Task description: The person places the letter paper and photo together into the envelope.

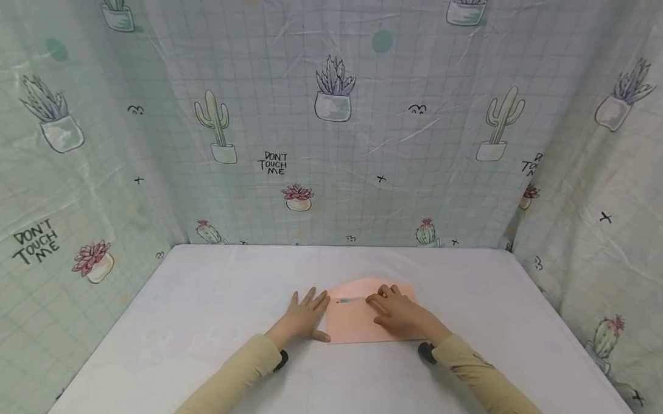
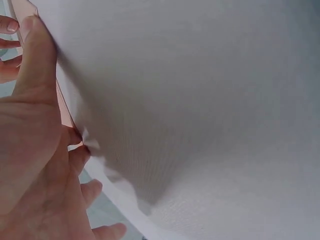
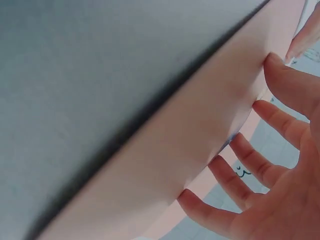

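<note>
A peach-pink paper envelope lies on the table with its pointed top flap folded back, away from the person. A thin strip, bluish with a dark end, shows at the envelope's upper part; its kind is too small to tell. My left hand rests at the envelope's left edge with fingers spread, the thumb at the lower left corner. On the right half, my right hand touches the envelope with bent, separated fingertips. The right wrist view shows these fingers meeting the peach paper.
A white cloth covers the table. Behind and at both sides hangs a curtain printed with cacti and lettering. Dark bands sit at the wrists, by the beige sleeves.
</note>
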Demonstrator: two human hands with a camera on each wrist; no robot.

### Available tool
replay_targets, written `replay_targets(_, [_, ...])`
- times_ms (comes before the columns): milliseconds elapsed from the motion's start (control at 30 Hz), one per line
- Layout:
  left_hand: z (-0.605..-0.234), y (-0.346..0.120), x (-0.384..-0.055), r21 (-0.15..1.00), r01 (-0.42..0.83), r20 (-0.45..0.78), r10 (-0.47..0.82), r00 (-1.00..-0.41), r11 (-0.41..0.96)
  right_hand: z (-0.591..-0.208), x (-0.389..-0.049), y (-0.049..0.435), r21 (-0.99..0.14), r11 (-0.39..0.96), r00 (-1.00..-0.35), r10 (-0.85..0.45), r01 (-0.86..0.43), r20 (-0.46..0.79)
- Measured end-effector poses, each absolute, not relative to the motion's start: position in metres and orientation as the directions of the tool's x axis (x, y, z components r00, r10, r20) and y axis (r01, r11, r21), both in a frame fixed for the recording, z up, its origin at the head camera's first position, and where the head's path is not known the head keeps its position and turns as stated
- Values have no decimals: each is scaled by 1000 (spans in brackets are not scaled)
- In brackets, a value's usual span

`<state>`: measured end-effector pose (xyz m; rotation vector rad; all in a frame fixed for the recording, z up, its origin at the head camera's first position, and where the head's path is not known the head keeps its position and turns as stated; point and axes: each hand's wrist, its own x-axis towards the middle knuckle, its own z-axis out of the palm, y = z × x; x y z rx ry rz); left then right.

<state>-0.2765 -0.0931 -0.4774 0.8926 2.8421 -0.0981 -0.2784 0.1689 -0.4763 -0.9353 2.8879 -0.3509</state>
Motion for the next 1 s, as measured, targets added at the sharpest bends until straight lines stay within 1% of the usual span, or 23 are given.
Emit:
replay_targets(167, [-476, -92, -277, -42, 570, -169, 557, -813, 820, -477, -280, 169, -212, 784, -802, -597, -584, 3])
replay_targets(367, [-476, -91, -278, -44, 557, -165, 544, -823, 830, -482, -282, 170, -144, 792, -801, -598, -594, 16])
replay_targets(467, [-474, -91, -276, -49, 549, -170, 535, -828, 834, -481, -282, 172, -137, 784, -792, -611, -606, 6])
replay_targets(600, [-470, -91, -275, -52, 536, -181, 520, -835, 843, -477, -278, 175, -168, 787, -794, -607, -594, -34])
replay_targets(800, [-476, -94, -278, -16, 517, -194, 505, -841, 856, -473, -270, 186, -236, 799, -810, -582, -553, -72])
replay_targets(833, [-490, -98, -284, -11, 541, -156, 533, -832, 841, -473, -269, 189, -243, 795, -808, -585, -555, -69])
replay_targets(900, [-492, -99, -283, 12, 551, -148, 546, -824, 834, -472, -267, 194, -269, 790, -809, -585, -551, -62])
replay_targets(1000, [-490, -100, -279, 48, 574, -113, 576, -810, 817, -471, -264, 205, -278, 773, -800, -599, -570, -26])
